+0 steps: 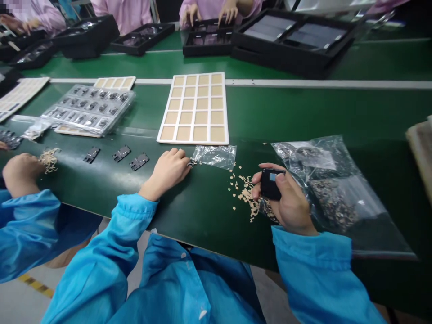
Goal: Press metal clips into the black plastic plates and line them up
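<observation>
The person's right hand (pixel 282 198) grips a small black part (pixel 272 183) with a blue patch, fingers curled around it and thumb across its face. The left hand (pixel 167 173) lies on the green bench (pixel 209 225), fingers curled, tips just beside a small metal bit (pixel 191 163); whether it pinches that bit cannot be determined.

A loose heap of tan scraps (pixel 245 193) lies on the bench next to the right hand. A large plastic bag (pixel 326 189) beside that hand holds many dark pieces, so a substantial quantity appears to remain there. A small clear bag (pixel 214 156) lies flat above the scraps.

Three black brackets (pixel 121 153) sit apart in a loose row left of the left hand. Beyond them are a bagged tray of dark parts (pixel 89 110) and a white sheet of tan pads (pixel 192 108), its cells apparently all filled.

At far left, a co-worker's hand (pixel 22 175) rests beside a separate pile of scraps (pixel 49 159).
</observation>
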The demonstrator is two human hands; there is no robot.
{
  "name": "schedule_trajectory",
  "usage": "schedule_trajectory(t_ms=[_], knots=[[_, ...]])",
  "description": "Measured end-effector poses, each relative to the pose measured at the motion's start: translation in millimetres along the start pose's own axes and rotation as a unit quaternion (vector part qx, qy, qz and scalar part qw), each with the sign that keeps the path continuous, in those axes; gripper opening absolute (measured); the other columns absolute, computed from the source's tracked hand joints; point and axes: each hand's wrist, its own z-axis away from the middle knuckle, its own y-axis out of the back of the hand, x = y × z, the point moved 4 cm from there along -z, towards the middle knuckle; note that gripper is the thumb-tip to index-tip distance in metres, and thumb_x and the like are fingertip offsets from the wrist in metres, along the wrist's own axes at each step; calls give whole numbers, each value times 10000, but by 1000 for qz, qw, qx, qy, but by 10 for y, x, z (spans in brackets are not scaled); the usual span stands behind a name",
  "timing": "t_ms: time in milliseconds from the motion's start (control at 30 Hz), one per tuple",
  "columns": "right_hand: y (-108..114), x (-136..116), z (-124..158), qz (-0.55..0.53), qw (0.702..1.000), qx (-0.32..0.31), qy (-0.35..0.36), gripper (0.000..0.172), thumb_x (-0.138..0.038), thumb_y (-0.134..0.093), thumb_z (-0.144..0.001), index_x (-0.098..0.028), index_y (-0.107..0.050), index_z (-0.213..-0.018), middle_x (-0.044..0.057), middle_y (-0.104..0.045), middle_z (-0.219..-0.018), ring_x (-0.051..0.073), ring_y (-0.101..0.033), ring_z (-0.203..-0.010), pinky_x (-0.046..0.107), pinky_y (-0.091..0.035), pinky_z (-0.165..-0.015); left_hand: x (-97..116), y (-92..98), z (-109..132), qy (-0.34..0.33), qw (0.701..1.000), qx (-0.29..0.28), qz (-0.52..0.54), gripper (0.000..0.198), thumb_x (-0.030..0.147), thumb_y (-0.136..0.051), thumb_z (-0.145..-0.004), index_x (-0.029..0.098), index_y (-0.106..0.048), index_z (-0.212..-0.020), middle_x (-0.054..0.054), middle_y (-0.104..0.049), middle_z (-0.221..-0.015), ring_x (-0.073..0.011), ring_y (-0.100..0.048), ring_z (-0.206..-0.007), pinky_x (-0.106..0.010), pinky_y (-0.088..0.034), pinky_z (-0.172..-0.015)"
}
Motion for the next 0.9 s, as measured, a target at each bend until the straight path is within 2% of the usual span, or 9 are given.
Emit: schedule_trajectory(t_ms=[267,433,633,767,900], knots=[[-43,12,6,-12,1000,9,4,408,-574,-609,-841,-223,-569,-1046,-12,-610,-768,119,-593,-523,251,-502,-512,-37,-29,114,7,1000,-2,-12,230,301,-501,-907,133,-657,-895,-111,-639,-934,-249,-556,-888,-358,-393,-693],[-60,22,26,-12,1000,1,1,406,-569,-616,-843,-228,-581,-1060,-4,-623,-789,123,-601,-541,260,-516,-525,-10,-90,122,0,1000,-14,-1,301,244,-417,-940,129,-667,-819,-119,-643,-884,-245,-564,-860,-369,-387,-696],[-61,54,35,-1,1000,-6,-4,386,-557,-599,-861,-226,-587,-1059,4,-622,-796,127,-600,-559,269,-522,-538,20,-117,102,25,999,-4,36,319,192,-394,-937,118,-674,-803,-131,-656,-861,-246,-585,-834,-372,-395,-694],[-56,73,39,-4,1000,2,-18,391,-572,-609,-850,-239,-603,-1054,7,-623,-800,130,-596,-559,275,-522,-550,-72,-131,122,83,991,17,107,268,221,-455,-905,130,-690,-814,-113,-683,-907,-237,-619,-859,-344,-431,-715],[-53,71,34,-6,1000,4,-20,399,-583,-632,-826,-248,-607,-1041,6,-623,-789,136,-596,-555,280,-520,-544,-236,-123,147,159,966,34,199,182,205,-540,-844,158,-714,-826,-55,-720,-880,-182,-656,-801,-277,-460,-694]])
